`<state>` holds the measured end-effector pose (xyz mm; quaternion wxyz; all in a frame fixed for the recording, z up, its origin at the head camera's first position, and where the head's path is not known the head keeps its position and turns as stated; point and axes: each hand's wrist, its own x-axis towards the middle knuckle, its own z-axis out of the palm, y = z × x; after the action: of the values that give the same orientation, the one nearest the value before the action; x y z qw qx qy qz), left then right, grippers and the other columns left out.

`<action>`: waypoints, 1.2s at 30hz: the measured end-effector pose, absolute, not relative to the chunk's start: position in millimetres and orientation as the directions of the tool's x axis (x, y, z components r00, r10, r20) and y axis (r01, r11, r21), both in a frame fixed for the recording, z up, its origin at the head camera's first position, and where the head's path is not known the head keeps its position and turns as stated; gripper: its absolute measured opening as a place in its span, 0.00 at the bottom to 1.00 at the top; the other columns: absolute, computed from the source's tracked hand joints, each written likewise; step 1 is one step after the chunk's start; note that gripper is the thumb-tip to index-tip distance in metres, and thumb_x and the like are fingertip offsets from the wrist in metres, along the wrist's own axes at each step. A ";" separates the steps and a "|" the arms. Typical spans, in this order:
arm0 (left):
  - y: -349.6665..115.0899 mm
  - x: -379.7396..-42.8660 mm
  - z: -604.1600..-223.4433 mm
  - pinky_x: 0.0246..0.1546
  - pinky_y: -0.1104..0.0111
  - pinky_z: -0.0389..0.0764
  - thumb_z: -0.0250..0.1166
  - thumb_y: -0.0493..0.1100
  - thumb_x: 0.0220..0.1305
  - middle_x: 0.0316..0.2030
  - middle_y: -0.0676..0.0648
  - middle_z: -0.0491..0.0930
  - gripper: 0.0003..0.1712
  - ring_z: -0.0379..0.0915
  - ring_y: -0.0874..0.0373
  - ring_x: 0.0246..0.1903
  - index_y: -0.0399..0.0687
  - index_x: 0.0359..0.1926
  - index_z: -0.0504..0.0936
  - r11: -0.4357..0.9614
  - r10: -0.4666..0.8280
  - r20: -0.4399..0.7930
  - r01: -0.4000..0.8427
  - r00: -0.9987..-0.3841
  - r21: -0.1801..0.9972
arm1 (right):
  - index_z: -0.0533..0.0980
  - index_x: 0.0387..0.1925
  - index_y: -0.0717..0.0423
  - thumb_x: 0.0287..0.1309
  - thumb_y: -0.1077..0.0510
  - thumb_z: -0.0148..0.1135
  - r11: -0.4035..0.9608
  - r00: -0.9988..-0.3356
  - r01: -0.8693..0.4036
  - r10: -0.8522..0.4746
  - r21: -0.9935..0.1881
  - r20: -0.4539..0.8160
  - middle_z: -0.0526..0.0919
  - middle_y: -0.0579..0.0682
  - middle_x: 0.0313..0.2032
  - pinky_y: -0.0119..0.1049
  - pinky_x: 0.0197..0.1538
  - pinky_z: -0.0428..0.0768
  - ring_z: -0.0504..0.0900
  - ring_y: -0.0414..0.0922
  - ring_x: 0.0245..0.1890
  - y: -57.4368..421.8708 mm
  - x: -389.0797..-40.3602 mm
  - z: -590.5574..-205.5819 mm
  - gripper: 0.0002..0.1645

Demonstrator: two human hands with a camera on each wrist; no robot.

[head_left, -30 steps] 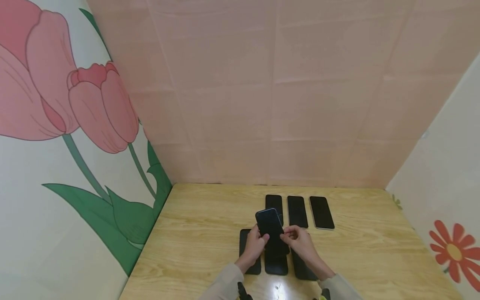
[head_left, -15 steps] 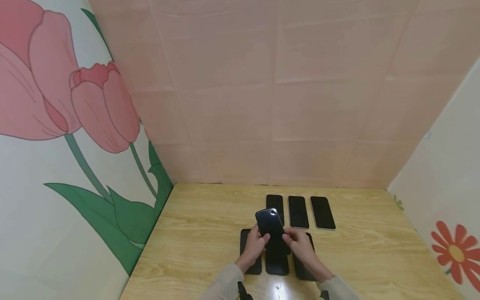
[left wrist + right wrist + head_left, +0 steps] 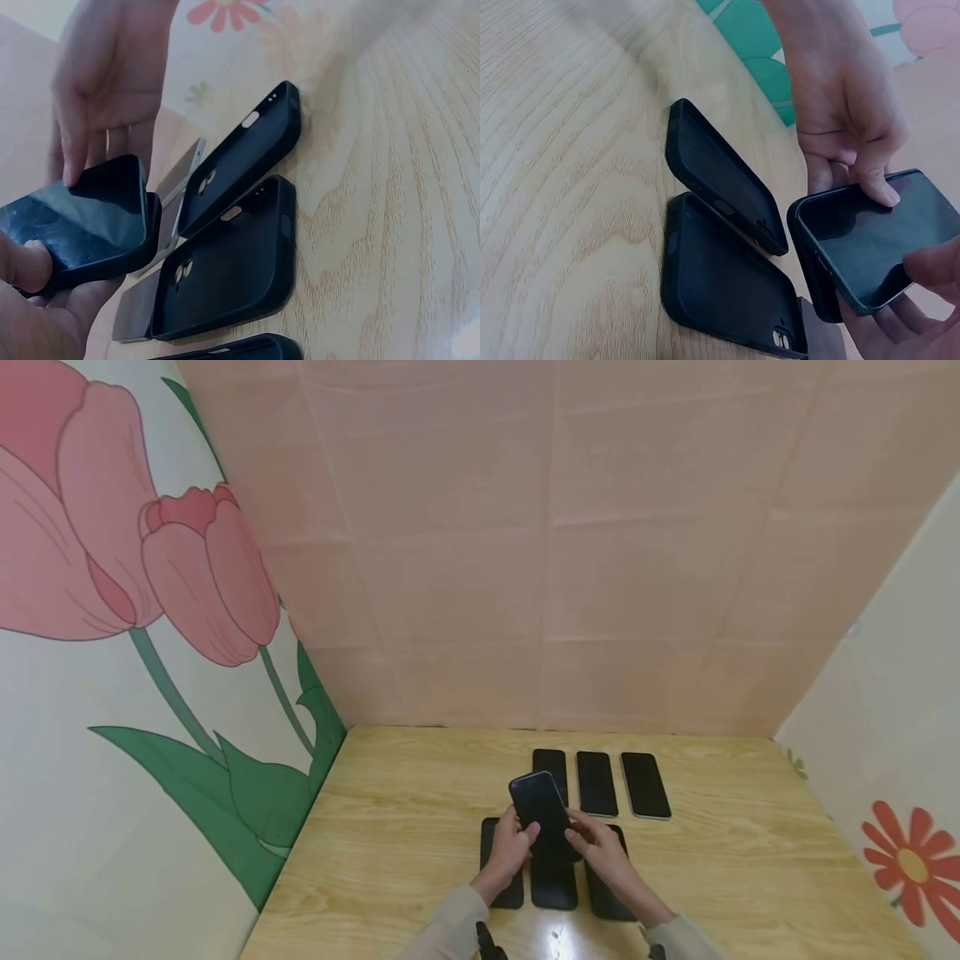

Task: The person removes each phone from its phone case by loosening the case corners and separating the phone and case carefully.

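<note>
In the head view, both hands hold a dark smartphone (image 3: 538, 806) above the table, tilted. A black phone case (image 3: 814, 277) lies under it; in the right wrist view its end sticks out past the phone, so the two are not flush there. My left hand (image 3: 512, 852) grips the left side, thumb over the screen and fingers beneath. My right hand (image 3: 603, 852) pinches the right edge, its thumb on the screen side. Below the hands lie three black phone cases, a left one (image 3: 510, 893), a middle one (image 3: 553, 893) and a right one (image 3: 606, 897), hollow side up.
Behind the hands, a row of three dark phones lies on the wooden table (image 3: 405, 810): a left phone (image 3: 550, 762), a middle phone (image 3: 597, 783) and a right phone (image 3: 645, 785). A pink-covered wall (image 3: 540, 568) stands at the back, with flower-painted walls at both sides.
The held phone has shifted slightly upward in the head view, and the bright reflection on it has gone. The right fingers have shifted a little along its edge. The things on the table stay put.
</note>
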<state>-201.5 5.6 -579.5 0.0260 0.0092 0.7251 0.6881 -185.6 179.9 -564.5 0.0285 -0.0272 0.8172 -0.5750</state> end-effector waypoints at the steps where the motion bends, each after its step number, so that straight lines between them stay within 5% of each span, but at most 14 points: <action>1: 5.7 -201.8 -579.7 0.19 0.69 0.71 0.61 0.30 0.65 0.25 0.44 0.78 0.10 0.66 0.59 0.16 0.38 0.47 0.76 0.050 0.045 -0.026 -0.023 -0.999 0.998 | 0.71 0.64 0.63 0.66 0.65 0.60 0.327 -0.996 -0.010 -0.090 -0.945 -0.021 0.83 0.60 0.45 0.51 0.48 0.80 0.82 0.54 0.45 180.1 -185.3 -564.2 0.25; 13: 5.0 -202.3 -577.7 0.21 0.63 0.76 0.62 0.32 0.65 0.28 0.48 0.80 0.10 0.73 0.52 0.23 0.39 0.47 0.77 0.039 0.010 -0.023 -0.022 -1.000 0.999 | 0.59 0.73 0.57 0.59 0.80 0.51 0.270 -0.974 -0.057 -0.225 -0.961 -0.005 0.79 0.67 0.51 0.61 0.54 0.76 0.79 0.62 0.52 181.9 -179.4 -566.3 0.41; 19: 4.1 -202.6 -576.4 0.25 0.54 0.81 0.63 0.34 0.65 0.32 0.38 0.83 0.07 0.77 0.52 0.25 0.38 0.44 0.79 0.040 0.009 -0.021 -0.021 -1.000 0.999 | 0.63 0.67 0.68 0.60 0.80 0.51 0.259 -0.968 -0.060 -0.250 -0.964 -0.006 0.75 0.72 0.55 0.58 0.53 0.77 0.77 0.67 0.53 185.4 -179.4 -566.4 0.33; 26: 4.7 -203.9 -576.5 0.27 0.51 0.82 0.63 0.33 0.65 0.32 0.44 0.84 0.07 0.78 0.57 0.26 0.37 0.44 0.79 0.020 0.015 -0.022 -0.021 -1.000 1.000 | 0.64 0.66 0.70 0.63 0.77 0.51 0.242 -0.962 -0.057 -0.272 -0.969 -0.011 0.75 0.72 0.56 0.55 0.53 0.78 0.79 0.62 0.52 188.4 -179.7 -567.9 0.30; 36: 2.7 -204.9 -574.3 0.24 0.58 0.81 0.62 0.34 0.67 0.31 0.44 0.84 0.07 0.78 0.57 0.25 0.37 0.44 0.79 0.016 0.011 -0.029 -0.029 -1.000 0.999 | 0.56 0.70 0.71 0.68 0.78 0.41 0.067 -0.949 -0.019 -0.314 -0.998 -0.003 0.69 0.77 0.59 0.50 0.53 0.79 0.77 0.64 0.55 186.2 -180.8 -574.3 0.30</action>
<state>-204.9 2.7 -574.3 0.0142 -0.0062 0.7128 0.7012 -180.8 186.2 -574.3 0.1093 -0.1153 0.7220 -0.6734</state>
